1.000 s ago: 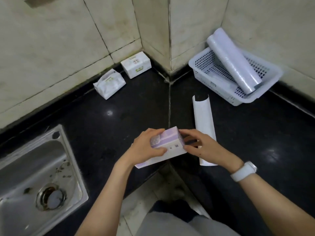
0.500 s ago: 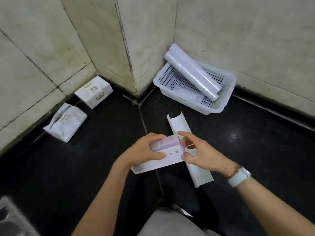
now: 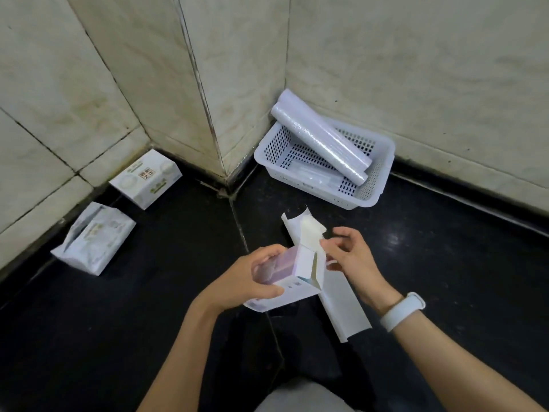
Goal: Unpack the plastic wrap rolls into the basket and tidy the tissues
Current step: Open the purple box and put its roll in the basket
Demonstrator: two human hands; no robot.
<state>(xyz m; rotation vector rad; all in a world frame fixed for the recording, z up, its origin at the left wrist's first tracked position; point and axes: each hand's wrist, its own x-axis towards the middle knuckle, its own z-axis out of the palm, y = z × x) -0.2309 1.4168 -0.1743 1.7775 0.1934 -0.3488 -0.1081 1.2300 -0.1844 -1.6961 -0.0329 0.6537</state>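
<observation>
My left hand [image 3: 255, 278] grips a long white and lilac plastic wrap box [image 3: 292, 288] above the black counter. Its end flap [image 3: 310, 233] stands open, pinched at its edge by the fingers of my right hand [image 3: 353, 260]. A white perforated basket [image 3: 377, 185] sits in the corner at the back right. Inside it a plastic wrap roll [image 3: 320, 138] leans on the far rim, with another clear-wrapped piece lying flat on the bottom. Two tissue packs rest by the left wall: a white box [image 3: 145, 178] and a soft pack [image 3: 93, 237].
A flat white cardboard sleeve [image 3: 341, 304] lies on the counter under my hands, pointing toward the basket. Tiled walls close off the back on both sides of the corner. A white band is on my right wrist.
The box's end flap has been pulled open by my right hand. The view has swung right, so the sink has left the frame.
</observation>
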